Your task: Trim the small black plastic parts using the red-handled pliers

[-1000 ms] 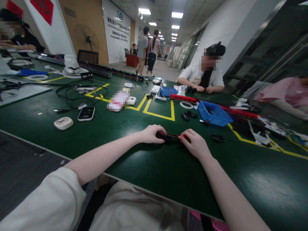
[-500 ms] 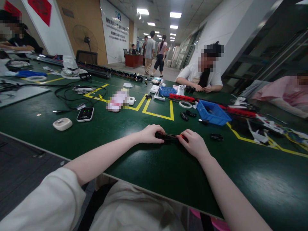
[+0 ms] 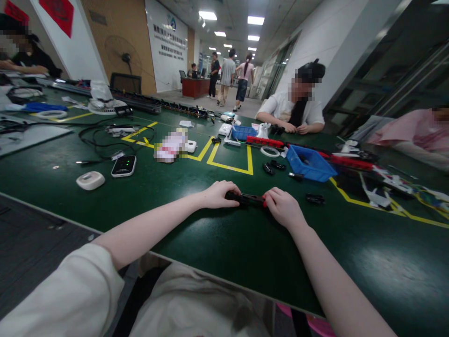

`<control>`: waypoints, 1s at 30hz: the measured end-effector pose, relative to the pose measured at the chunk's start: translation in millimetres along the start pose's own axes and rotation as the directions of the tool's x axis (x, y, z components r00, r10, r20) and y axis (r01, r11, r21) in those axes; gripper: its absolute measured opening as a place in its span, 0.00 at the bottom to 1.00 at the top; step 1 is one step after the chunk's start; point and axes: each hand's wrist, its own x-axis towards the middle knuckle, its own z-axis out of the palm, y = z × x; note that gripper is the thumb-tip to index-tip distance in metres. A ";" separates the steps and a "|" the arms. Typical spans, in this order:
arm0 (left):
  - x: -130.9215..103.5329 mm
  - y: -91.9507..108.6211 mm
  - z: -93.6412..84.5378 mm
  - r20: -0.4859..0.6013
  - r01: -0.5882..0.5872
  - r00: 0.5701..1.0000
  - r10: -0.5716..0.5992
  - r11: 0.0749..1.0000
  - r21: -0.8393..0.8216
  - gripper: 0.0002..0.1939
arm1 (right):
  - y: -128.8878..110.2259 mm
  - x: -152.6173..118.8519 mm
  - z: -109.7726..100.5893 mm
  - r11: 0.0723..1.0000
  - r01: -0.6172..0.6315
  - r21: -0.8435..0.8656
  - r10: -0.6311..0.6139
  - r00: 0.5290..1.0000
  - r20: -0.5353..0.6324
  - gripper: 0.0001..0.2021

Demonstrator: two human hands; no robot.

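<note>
Over the dark green table (image 3: 164, 196), my left hand (image 3: 219, 194) is closed on one end of a thin black cable bundle (image 3: 249, 199). The bundle lies roughly level between my two hands, low over the tabletop; whether it touches the surface I cannot tell. At its other end a small red piece (image 3: 264, 201) shows, pinched by the fingertips of my right hand (image 3: 282, 206). My fingers hide both ends of the bundle. Beyond my right hand lie other small black bundles (image 3: 315, 199), and a short black piece (image 3: 296, 177) with a pale tip.
A blue bin (image 3: 310, 164) stands right of centre, beside red strips (image 3: 351, 164). Further left are a phone (image 3: 171, 146), a white device with green lights (image 3: 124, 166) and a round white case (image 3: 90, 180). Across the table sits a person in white (image 3: 291, 112); others are around.
My right hand has shifted slightly right, with the red piece still in its fingers. More of the black bundle shows between my hands. My left hand stays nearly in place.
</note>
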 end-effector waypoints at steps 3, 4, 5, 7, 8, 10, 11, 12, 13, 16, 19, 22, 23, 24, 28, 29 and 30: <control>-1.5 2.4 -0.3 -0.013 -0.003 1.000 0.002 1.000 -0.019 0.16 | -0.2 -0.1 0.2 1.000 -0.006 -0.001 0.006 1.000 0.001 0.17; -2.0 3.5 -0.3 -0.021 -0.004 1.000 0.004 1.000 -0.023 0.18 | -0.3 -0.1 0.4 1.000 -0.008 -0.002 0.008 1.000 0.002 0.17; -2.5 4.7 -0.2 -0.030 -0.013 0.999 0.012 1.000 -0.020 0.20 | -0.2 -0.1 0.6 1.000 -0.010 -0.002 0.010 1.000 0.003 0.17; -3.1 7.2 0.3 -0.045 -0.055 0.997 0.056 0.998 0.016 0.21 | -0.1 -0.3 1.0 1.000 -0.014 -0.002 0.014 1.000 0.004 0.17; -3.2 8.3 0.7 -0.045 -0.084 0.995 0.086 0.995 0.047 0.21 | -0.1 -0.5 1.2 1.000 -0.016 -0.002 0.016 1.000 0.004 0.16; -2.8 10.5 1.4 -0.032 -0.133 0.990 0.137 0.985 0.107 0.18 | -0.2 -0.7 1.2 1.000 -0.019 -0.001 0.019 1.000 0.004 0.16; -2.5 11.4 1.6 -0.022 -0.143 0.989 0.147 0.982 0.122 0.18 | -0.4 -0.8 1.0 1.000 -0.019 0.000 0.019 1.000 0.004 0.16; -2.2 12.2 1.8 -0.013 -0.144 0.989 0.146 0.981 0.128 0.17 | -0.6 -0.7 0.9 1.000 -0.019 0.001 0.019 1.000 0.004 0.16; -1.9 12.9 1.7 -0.006 -0.137 0.990 0.139 0.982 0.129 0.17 | -0.9 -0.6 0.7 1.000 -0.018 0.002 0.018 1.000 0.003 0.16; -1.3 14.6 0.5 0.007 -0.098 0.995 0.098 0.981 0.166 0.15 | -1.8 0.0 0.3 1.000 -0.014 0.002 0.014 1.000 0.003 0.16; -1.5 16.5 -1.7 0.023 -0.076 0.997 0.073 0.974 0.214 0.13 | -2.1 0.4 -0.1 1.000 -0.003 0.001 0.003 1.000 0.008 0.16; -2.1 18.0 -3.4 0.039 -0.072 0.997 0.066 0.978 0.195 0.13 | -2.1 0.1 -0.6 1.000 0.004 -0.001 -0.004 1.000 0.010 0.16; -2.3 18.3 -3.8 0.040 -0.071 0.997 0.065 0.979 0.192 0.13 | -2.0 -0.1 -0.7 1.000 0.005 -0.002 -0.005 1.000 0.009 0.16; -2.5 18.5 -4.0 0.041 -0.072 0.997 0.065 0.979 0.192 0.13 | -1.9 -0.2 -0.9 1.000 0.007 -0.002 -0.007 1.000 0.009 0.16; -3.2 18.4 -4.4 0.042 -0.079 0.996 0.072 0.979 0.189 0.14 | -1.8 -0.1 -0.9 1.000 0.007 0.004 -0.007 1.000 0.006 0.16; -3.5 18.4 -4.6 0.041 -0.080 0.996 0.073 0.980 0.185 0.14 | -2.0 -0.1 -0.7 1.000 0.006 0.005 -0.006 1.000 0.005 0.16; -3.7 18.4 -4.8 0.040 -0.080 0.996 0.074 0.980 0.180 0.14 | -2.2 -0.1 -0.6 1.000 0.006 0.007 -0.006 1.000 0.004 0.16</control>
